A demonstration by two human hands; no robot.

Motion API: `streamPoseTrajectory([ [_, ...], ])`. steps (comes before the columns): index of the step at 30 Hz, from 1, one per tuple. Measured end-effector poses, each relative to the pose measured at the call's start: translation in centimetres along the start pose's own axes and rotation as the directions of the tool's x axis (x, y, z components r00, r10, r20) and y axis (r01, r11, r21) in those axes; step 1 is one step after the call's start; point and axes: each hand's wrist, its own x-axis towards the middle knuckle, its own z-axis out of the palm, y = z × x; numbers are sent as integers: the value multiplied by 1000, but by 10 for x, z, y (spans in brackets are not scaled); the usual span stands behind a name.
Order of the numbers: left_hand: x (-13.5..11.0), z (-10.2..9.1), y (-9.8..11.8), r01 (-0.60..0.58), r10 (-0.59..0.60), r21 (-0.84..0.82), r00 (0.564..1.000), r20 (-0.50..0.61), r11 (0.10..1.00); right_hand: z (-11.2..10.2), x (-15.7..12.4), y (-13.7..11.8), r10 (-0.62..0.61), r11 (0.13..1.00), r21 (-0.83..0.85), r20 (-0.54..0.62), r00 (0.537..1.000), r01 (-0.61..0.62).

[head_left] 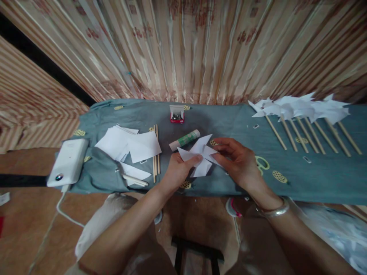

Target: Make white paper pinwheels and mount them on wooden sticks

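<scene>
A white paper pinwheel [204, 166] with several folded blades is held between my two hands above the cloth. My left hand [179, 170] grips it from the left, thumb pressed on its centre. On the right side, my right hand [239, 162] pinches a blade between thumb and fingers. Just behind the pinwheel lies a green and white glue stick [185, 139]. Farther back stands an open red box [177, 116] of small metal pins. Green-handled scissors [262, 163] lie partly hidden behind my right hand.
White paper pieces [145, 146] and wooden sticks [155, 168] lie to the left, near a white pen [134, 180]. A white power bank [69, 162] with a cable sits at the left edge. Several pinwheels on sticks [301, 109] lie in a row at right. A pleated curtain [200, 57] hangs behind.
</scene>
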Motion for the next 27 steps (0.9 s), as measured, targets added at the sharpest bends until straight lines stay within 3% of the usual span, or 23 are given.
streamPoseTrajectory([
  [3,3,-2,-5,16,-17,-26,1000,-13,1000,2,0,1,-26,998,-50,10,1000,27],
  [6,7,-5,-8,16,-16,-52,1000,-2,999,0,-3,-1,-129,980,-151,35,991,132],
  [10,13,-9,-11,4,-5,-69,1000,-7,998,-6,-8,-8,-305,909,-265,99,947,321],
  [15,17,-12,-11,21,-19,-115,1000,19,993,-7,-11,-7,-372,836,-326,253,893,441],
  [21,15,-11,-11,76,-61,-189,994,88,979,-2,-10,-2,-378,826,-336,265,887,452],
  [27,12,-9,-8,102,-66,-247,986,151,964,1,-8,-1,-361,843,-352,188,913,406],
])
